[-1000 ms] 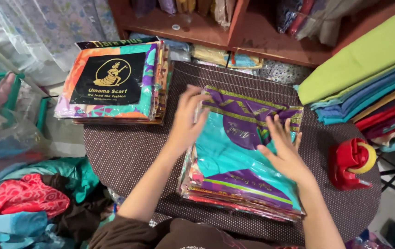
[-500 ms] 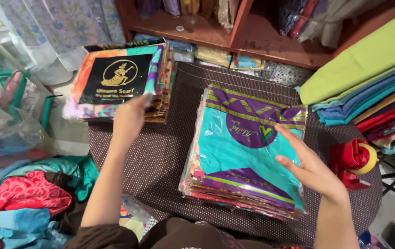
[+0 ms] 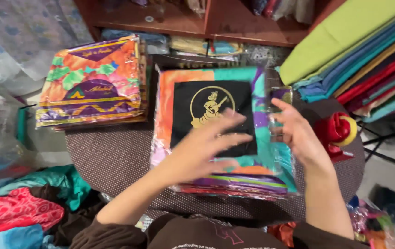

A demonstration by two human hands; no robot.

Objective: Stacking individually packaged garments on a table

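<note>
A plastic-wrapped scarf packet point(image 3: 206, 92), orange and teal with a black square label bearing a gold emblem, lies on top of the near stack of packets point(image 3: 239, 184). My left hand point(image 3: 202, 147) is spread flat over the packet's lower part, blurred by motion. At the packet's right edge, my right hand point(image 3: 299, 133) has its fingers curled on the plastic. A second stack point(image 3: 91, 83) at the left rear now has an orange, green and purple packet on top. Both stacks rest on a round brown textured table point(image 3: 109, 157).
A red tape dispenser point(image 3: 335, 131) sits at the table's right edge. Folded fabric bolts point(image 3: 359, 55) in green, blue and red are piled at the right. A wooden shelf point(image 3: 169, 23) runs behind. Loose clothes point(image 3: 22, 212) and plastic bags lie at lower left.
My left hand took the black-labelled packet from the left stack and brought it onto the near stack, covering the teal and purple packet. My right hand moved up to its right edge.
</note>
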